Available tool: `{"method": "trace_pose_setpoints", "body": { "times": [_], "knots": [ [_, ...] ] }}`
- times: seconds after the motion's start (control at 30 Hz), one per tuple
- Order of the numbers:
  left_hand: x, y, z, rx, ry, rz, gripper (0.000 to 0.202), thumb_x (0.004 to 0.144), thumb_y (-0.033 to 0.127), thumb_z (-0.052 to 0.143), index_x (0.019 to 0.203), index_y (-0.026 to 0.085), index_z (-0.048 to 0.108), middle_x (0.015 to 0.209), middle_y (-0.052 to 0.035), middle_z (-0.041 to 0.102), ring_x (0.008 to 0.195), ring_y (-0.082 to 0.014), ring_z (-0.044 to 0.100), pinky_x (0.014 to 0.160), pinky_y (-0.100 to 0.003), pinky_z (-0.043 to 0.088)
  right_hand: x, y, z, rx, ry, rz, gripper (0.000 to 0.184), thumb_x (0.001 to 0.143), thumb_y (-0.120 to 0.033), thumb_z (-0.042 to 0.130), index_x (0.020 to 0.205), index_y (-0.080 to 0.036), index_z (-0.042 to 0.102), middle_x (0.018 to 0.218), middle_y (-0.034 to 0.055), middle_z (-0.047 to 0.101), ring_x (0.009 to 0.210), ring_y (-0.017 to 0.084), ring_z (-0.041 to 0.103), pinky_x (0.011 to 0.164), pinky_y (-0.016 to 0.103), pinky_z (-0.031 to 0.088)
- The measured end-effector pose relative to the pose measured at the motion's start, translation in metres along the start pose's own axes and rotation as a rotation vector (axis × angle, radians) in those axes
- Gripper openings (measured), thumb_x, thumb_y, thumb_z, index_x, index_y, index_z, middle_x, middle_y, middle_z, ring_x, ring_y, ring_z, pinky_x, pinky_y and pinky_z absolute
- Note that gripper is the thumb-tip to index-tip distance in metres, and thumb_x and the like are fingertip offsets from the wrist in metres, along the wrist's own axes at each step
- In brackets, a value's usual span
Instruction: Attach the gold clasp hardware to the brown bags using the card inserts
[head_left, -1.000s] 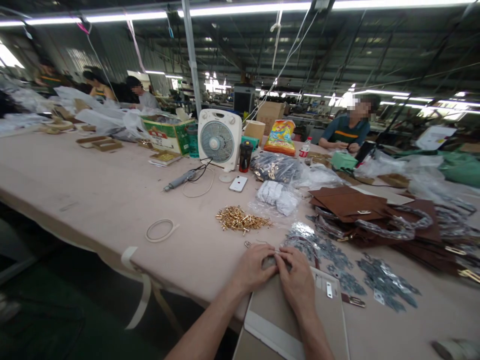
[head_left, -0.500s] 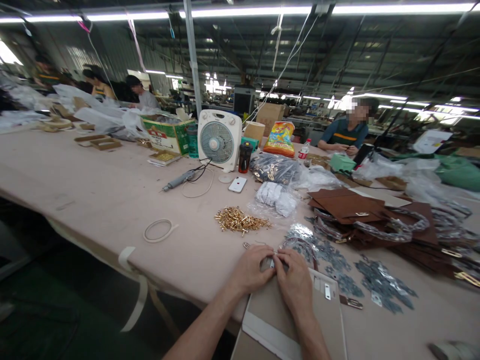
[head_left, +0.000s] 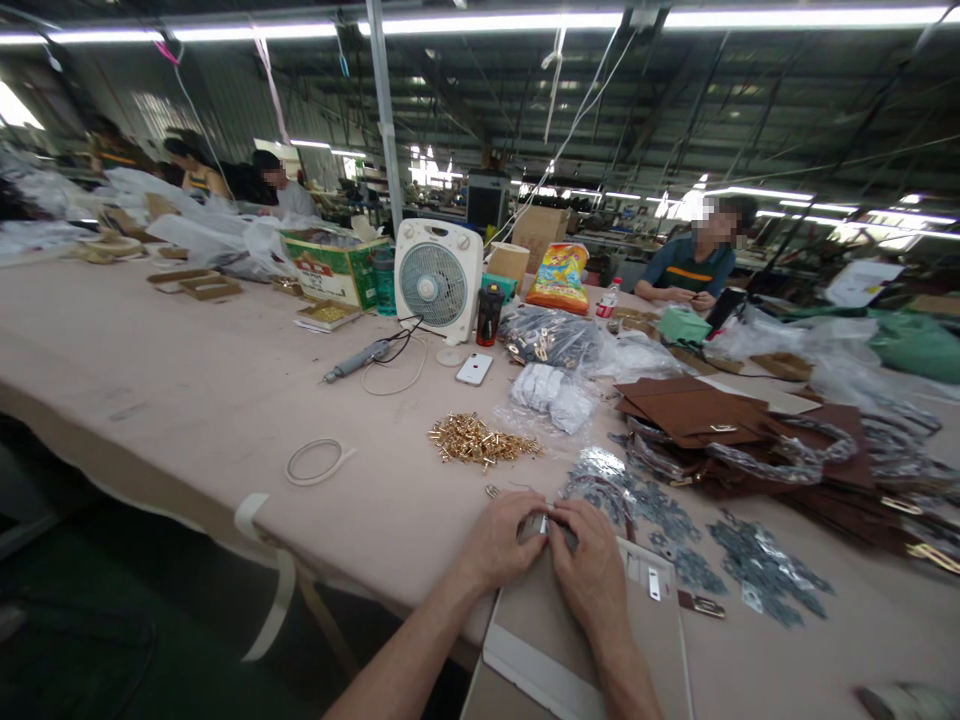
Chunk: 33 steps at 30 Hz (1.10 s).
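My left hand (head_left: 501,542) and my right hand (head_left: 592,565) meet at the top edge of a beige flat piece (head_left: 540,620) lying at the table's near edge. Both hands pinch a small metal fitting (head_left: 537,524) between their fingertips, pressed against that piece. A small silver plate (head_left: 655,583) lies on the piece just right of my right hand. A heap of gold metal parts (head_left: 480,441) sits a little beyond my hands, and several silver plates in plastic (head_left: 761,572) lie scattered to the right.
Brown leather pieces with wrapped handles (head_left: 750,430) pile at right. A white fan (head_left: 438,279), a phone (head_left: 477,368), a power tool (head_left: 358,360) and a tape loop (head_left: 315,461) lie farther out. A seated person (head_left: 694,262) works across the table; others sit far left.
My hands stay together on the small fitting, shifting only slightly; the view has drifted a little.
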<state>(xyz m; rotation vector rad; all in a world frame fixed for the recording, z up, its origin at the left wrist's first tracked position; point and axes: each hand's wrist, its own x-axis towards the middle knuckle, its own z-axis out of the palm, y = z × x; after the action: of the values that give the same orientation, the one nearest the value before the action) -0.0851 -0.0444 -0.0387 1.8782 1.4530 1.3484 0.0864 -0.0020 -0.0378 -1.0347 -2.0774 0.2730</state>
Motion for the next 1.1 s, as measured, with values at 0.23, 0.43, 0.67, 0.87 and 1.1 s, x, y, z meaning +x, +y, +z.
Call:
{"method": "trace_pose_setpoints", "body": {
  "times": [0.23,0.43,0.67,0.87,1.1],
  "knots": [
    [0.001,0.002,-0.001,-0.005,0.006,0.001,0.039,0.075,0.013,0.073,0.112,0.025,0.077,0.124,-0.0072,0.076,0.119,-0.0271,0.067,0.112,-0.046,0.048,0.0,-0.006,-0.002,0.002,0.004,0.004,0.017,0.093,-0.024,0.059,0.101,-0.024,0.074,0.111,0.0085,0.073,0.112,0.029,0.064,0.109,0.051,0.045],
    [0.001,0.002,-0.002,0.005,0.0,0.019,0.05,0.07,0.013,0.074,0.119,0.022,0.072,0.124,-0.0086,0.073,0.12,-0.0285,0.064,0.112,-0.046,0.049,-0.006,-0.008,-0.005,0.121,0.124,0.102,0.022,0.098,-0.032,0.059,0.114,-0.022,0.069,0.119,0.0113,0.071,0.117,0.03,0.062,0.109,0.052,0.045],
    [0.001,-0.004,0.0,0.084,-0.054,0.001,0.052,0.076,0.02,0.073,0.128,0.024,0.067,0.132,-0.0095,0.069,0.127,-0.031,0.061,0.111,-0.05,0.052,-0.018,-0.015,-0.025,0.222,0.369,0.075,0.019,0.103,-0.029,0.057,0.115,-0.021,0.069,0.116,0.0104,0.071,0.116,0.027,0.065,0.104,0.046,0.052],
    [0.006,-0.016,0.004,0.163,-0.073,0.019,0.047,0.084,0.03,0.069,0.131,0.025,0.068,0.137,-0.0089,0.068,0.129,-0.0312,0.063,0.098,-0.045,0.062,-0.05,0.009,-0.056,0.116,0.536,0.139,0.022,0.104,-0.026,0.054,0.122,-0.022,0.067,0.12,0.0095,0.069,0.117,0.025,0.064,0.103,0.044,0.051],
    [0.01,-0.027,0.007,0.252,-0.053,0.087,0.046,0.087,0.046,0.069,0.129,0.028,0.07,0.134,-0.0061,0.071,0.123,-0.0309,0.068,0.092,-0.04,0.065,-0.079,0.1,-0.142,-0.237,0.825,0.398,0.042,0.102,-0.046,0.055,0.13,-0.016,0.062,0.13,0.0174,0.06,0.126,0.031,0.054,0.11,0.051,0.041]
  ]
}}
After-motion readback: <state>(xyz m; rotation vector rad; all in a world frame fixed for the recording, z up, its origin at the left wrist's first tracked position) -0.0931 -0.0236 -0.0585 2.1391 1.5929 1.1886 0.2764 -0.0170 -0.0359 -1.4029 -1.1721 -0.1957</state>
